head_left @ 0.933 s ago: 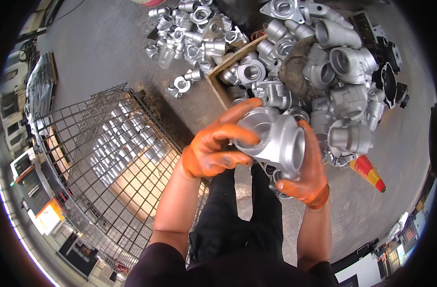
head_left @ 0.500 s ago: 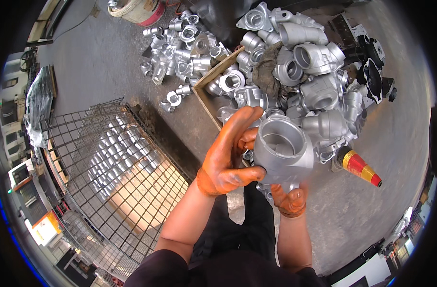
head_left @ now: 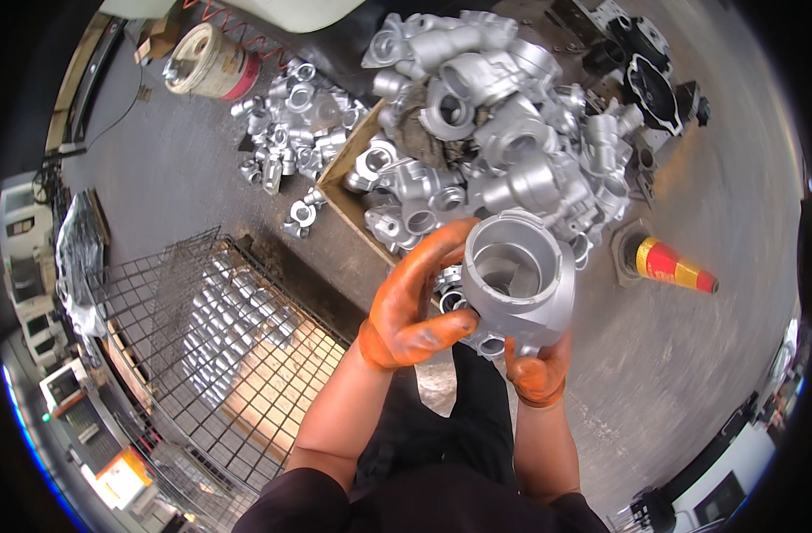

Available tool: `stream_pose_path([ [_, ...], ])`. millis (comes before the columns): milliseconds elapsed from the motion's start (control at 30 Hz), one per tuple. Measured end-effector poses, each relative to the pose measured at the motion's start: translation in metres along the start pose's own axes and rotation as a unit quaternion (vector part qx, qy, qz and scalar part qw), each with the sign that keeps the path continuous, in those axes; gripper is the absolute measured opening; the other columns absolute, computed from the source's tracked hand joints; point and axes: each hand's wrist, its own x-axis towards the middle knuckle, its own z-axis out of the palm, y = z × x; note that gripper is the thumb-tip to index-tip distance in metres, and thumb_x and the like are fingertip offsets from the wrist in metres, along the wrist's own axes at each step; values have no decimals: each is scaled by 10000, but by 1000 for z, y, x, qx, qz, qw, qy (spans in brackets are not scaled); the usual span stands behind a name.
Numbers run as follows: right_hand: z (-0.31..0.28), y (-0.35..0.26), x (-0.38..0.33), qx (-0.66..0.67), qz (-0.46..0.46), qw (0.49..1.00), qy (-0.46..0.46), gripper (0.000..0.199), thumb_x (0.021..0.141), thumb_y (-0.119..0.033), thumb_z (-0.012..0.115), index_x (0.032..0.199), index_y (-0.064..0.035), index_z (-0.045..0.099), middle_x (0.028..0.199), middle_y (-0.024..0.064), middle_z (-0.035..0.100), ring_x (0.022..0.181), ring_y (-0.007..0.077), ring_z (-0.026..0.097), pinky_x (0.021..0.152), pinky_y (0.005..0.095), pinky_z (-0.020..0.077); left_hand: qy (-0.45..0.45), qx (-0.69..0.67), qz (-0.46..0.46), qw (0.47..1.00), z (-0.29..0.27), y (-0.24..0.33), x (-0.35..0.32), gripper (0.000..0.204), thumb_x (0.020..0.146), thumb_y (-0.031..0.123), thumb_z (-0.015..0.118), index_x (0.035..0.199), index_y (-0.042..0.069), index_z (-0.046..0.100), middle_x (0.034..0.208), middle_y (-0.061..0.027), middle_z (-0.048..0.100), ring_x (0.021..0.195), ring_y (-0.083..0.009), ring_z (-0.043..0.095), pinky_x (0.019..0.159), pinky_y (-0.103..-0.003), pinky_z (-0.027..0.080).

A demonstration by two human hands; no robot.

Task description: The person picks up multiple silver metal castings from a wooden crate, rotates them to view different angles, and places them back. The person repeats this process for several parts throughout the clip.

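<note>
In front of me I hold a silver metal casting, its wide round mouth tilted up toward me so that its hollow inside shows. My left hand, in an orange rubber glove, grips its left side, thumb at the near edge and fingers reaching round the far side. From below, my right hand, gloved alike, is closed on its lower right end; the casting hides part of those fingers. Just beyond lies a heap of similar castings within a wooden-sided bin.
At the left stands a wire mesh cage with silver parts stacked on a wooden board. A smaller casting pile lies on the floor near a white bucket. A red and yellow cone and dark metal parts are at the right.
My view has shifted, so the heap, bucket and cone sit differently in it. The casting has turned slightly in my hands, showing more of its inside. Both hands keep hold.
</note>
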Motion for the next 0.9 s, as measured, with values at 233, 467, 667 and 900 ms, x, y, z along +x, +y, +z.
stream_pose_path([
  [233, -44, -26, -4, -4, -158, 987, 28, 1236, 706, -339, 888, 1611, 70, 152, 1525, 210, 434, 1395, 333, 469, 1140, 460, 400, -80, 61, 8, 995, 66, -22, 21, 897, 778, 121, 796, 1544, -87, 379, 1498, -197, 524, 1436, -299, 467, 1205, -434, 319],
  [467, -97, -40, -15, 11, -188, 981, 51, 1258, 709, -399, 907, 1602, 77, 160, 1502, 213, 451, 1367, 321, 502, 1129, 454, 415, -116, 32, -31, 992, 126, -46, 37, 878, 788, 113, 789, 1543, -81, 384, 1465, -192, 551, 1367, -293, 524, 1166, -426, 369],
  [667, -130, -49, -40, 86, -148, 979, 108, 1239, 695, -415, 919, 1594, 61, 210, 1491, 183, 468, 1360, 297, 507, 1126, 431, 417, -113, 71, -14, 991, 170, -68, 43, 806, 783, 90, 790, 1500, -73, 459, 1436, -189, 572, 1315, -282, 559, 1124, -415, 414],
  [900, -172, -52, -63, 261, -75, 955, 120, 1147, 743, -441, 895, 1587, 20, 270, 1507, 137, 480, 1380, 260, 507, 1136, 398, 426, -151, 142, 8, 978, 209, -95, 58, 780, 799, 131, 833, 1479, -61, 503, 1369, -168, 601, 1163, -243, 608, 1027, -380, 477],
])
